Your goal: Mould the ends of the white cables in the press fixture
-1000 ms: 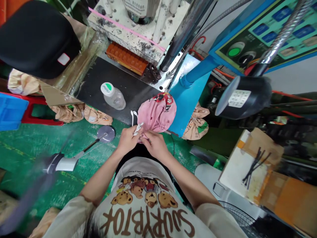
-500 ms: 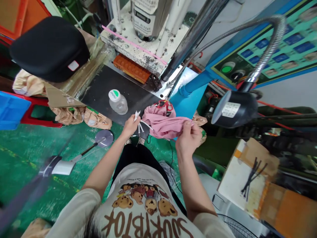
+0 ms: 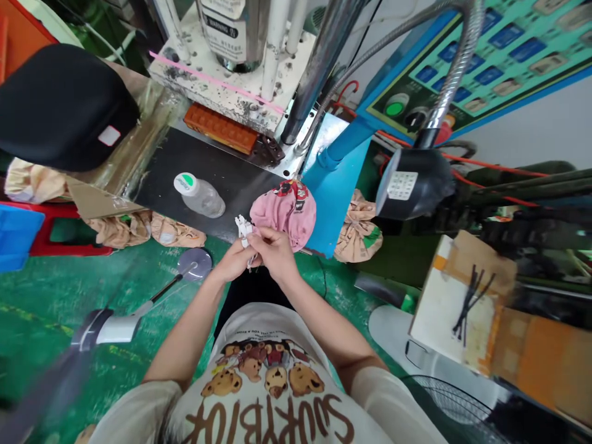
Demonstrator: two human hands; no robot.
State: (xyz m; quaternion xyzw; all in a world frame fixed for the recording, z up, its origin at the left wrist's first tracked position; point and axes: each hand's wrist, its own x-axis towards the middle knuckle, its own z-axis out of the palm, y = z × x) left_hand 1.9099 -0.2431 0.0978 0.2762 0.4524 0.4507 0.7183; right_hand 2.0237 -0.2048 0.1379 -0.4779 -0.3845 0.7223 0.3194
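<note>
In the head view, my left hand (image 3: 234, 260) is closed on a small bundle of white cable ties (image 3: 242, 226), whose heads stick up above the fingers. Thin white ends hang below. My right hand (image 3: 274, 251) meets it from the right, its thumb and fingers pinched at the ties; the exact spot is hidden. Just beyond the right fingers, a pink cloth bag (image 3: 287, 213) with a red and dark print sits bunched at the table edge. Its gathered end is hidden behind the right hand. Left of the bag, a clear bottle (image 3: 203, 197) with a white and green cap stands on the dark tabletop (image 3: 161, 161).
A white press (image 3: 213, 86) with an orange block (image 3: 219, 128) rises behind the table. At right are a black lamp (image 3: 411, 182), a control panel (image 3: 462, 68) and a box (image 3: 456, 308) bearing black cable ties. A black padded seat (image 3: 60, 105) and tan bags (image 3: 358, 231) flank the table.
My right hand has moved left from the stretched end of the pink bag to my left hand and the ties. The bag is now bunched into a round shape. The view has shifted.
</note>
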